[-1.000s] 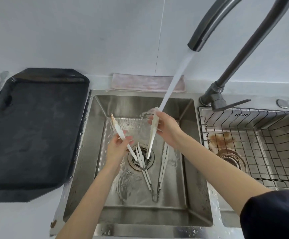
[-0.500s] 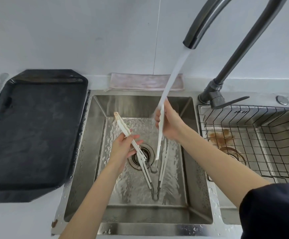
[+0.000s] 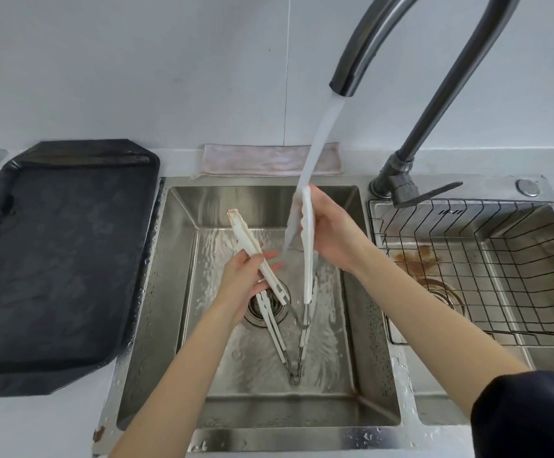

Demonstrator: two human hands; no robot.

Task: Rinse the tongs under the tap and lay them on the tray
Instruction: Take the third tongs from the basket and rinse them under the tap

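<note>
A pair of white tongs [image 3: 308,259] is held spread in a V over the left sink basin [image 3: 351,358], hinge end down. My left hand [image 3: 242,282] grips the left arm, whose stained tip points up and left. My right hand [image 3: 332,233] grips the right arm, held nearly upright. The tap [image 3: 351,61] runs, and its stream [image 3: 318,137] strikes the top of that right arm. A second pair of tongs [image 3: 279,342] lies on the basin floor below, next to the drain. The black tray [image 3: 54,259] sits on the counter left of the sink.
A wire basket [image 3: 500,276] sits in the right basin, which has a brown stain near its drain. A folded pinkish cloth [image 3: 262,160] lies behind the sink. The tap's lever [image 3: 434,191] points right at its base.
Both hands have lifted the held tongs a little off the drain. The right arm of the tongs has turned more upright in the stream.
</note>
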